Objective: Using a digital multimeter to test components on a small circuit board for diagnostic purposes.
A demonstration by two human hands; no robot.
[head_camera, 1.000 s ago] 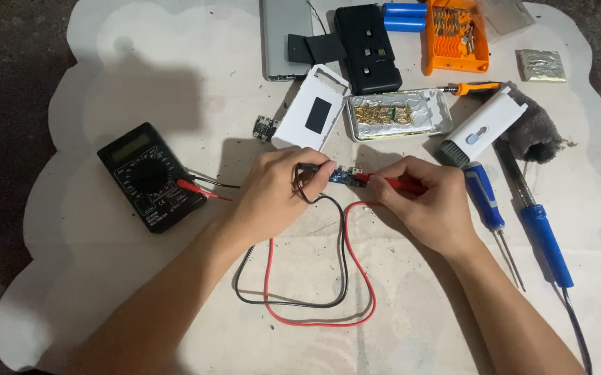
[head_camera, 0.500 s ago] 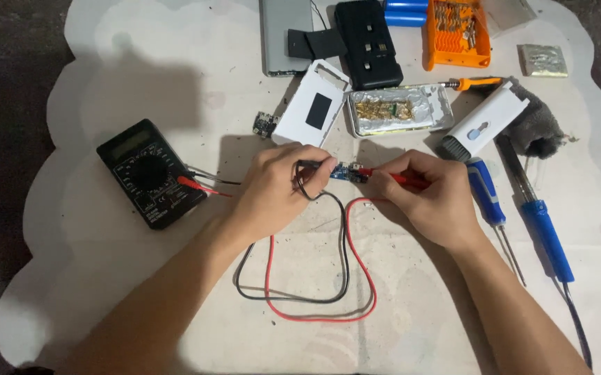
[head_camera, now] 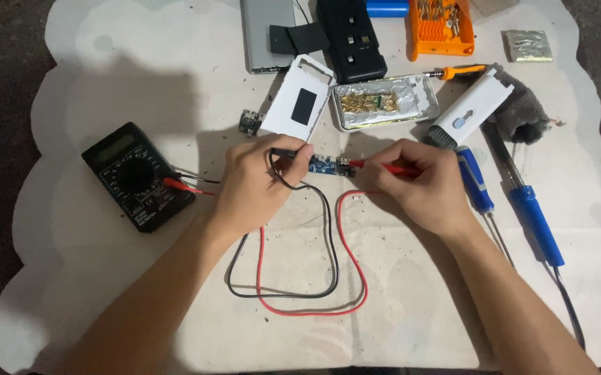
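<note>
My left hand (head_camera: 255,184) pinches a black probe (head_camera: 288,152), its tip at the left end of a small blue circuit board (head_camera: 331,165) lying on the white mat. A red probe (head_camera: 390,167) is gripped in my right hand (head_camera: 422,184), with its tip on the board's right end. Black and red leads (head_camera: 328,278) loop toward me and run back to a black multimeter (head_camera: 137,175) at the left.
Behind the board lie a white case half (head_camera: 300,101), a foil-lined tray (head_camera: 384,101), a black holder (head_camera: 350,31), a grey slab (head_camera: 264,31) and an orange bit box (head_camera: 440,26). At right: a blue screwdriver (head_camera: 476,191), a blue soldering iron (head_camera: 533,212), a white brush tool (head_camera: 470,107).
Both hands stay on the probes at the board, with only slight shifts. The view has drifted a little.
</note>
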